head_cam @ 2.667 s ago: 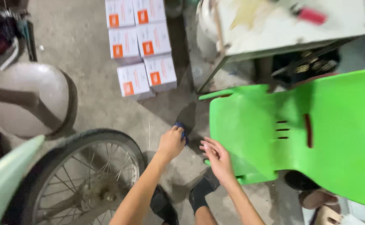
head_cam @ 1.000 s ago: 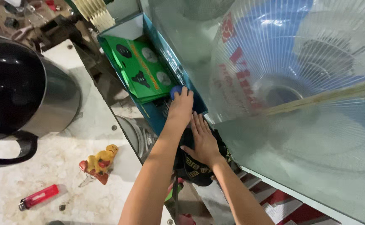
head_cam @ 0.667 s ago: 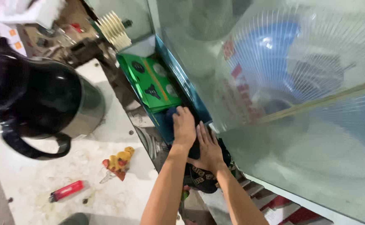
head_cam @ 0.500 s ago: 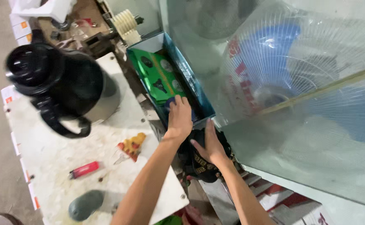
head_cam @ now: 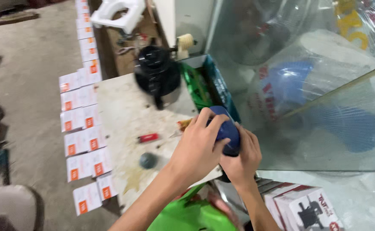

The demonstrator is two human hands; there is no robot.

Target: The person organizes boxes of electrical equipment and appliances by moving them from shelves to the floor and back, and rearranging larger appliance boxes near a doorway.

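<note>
Blue, rounded and smooth: that's the blue object (head_cam: pixel 227 128) both hands have, head view, just right of centre. Left hand (head_cam: pixel 196 147) wraps over its top and near side, fingers curled tight on it, thumb across the front. Right hand (head_cam: pixel 241 156) cups it from below and the right, fingers closed round the underside, so it's clamped between the two palms, held up in the air above the table's right edge. What kind of thing it is, can't tell; too much of it is covered.

Under and left of the hands sits a worn white table (head_cam: pixel 123 115), stained. On it: a black kettle (head_cam: pixel 157 77) w/ handle at the far end, motion-blurred; a red lighter (head_cam: pixel 148 137) near the middle; a dark round lump (head_cam: pixel 148 160) closer in, apart from the lighter. Just beyond the kettle, an open box (head_cam: pixel 211 83) w/ green packs stood inside.

Right side of frame is clear plastic wrap over a fan (head_cam: pixel 324 107) w/ blue blades. Bottom right, a white carton (head_cam: pixel 307 209). Left, on the concrete floor (head_cam: pixel 29 64), a row of small white-and-orange boxes (head_cam: pixel 82 132) along the table's edge. Green plastic chair (head_cam: pixel 191 216) at the bottom, below the forearms.
</note>
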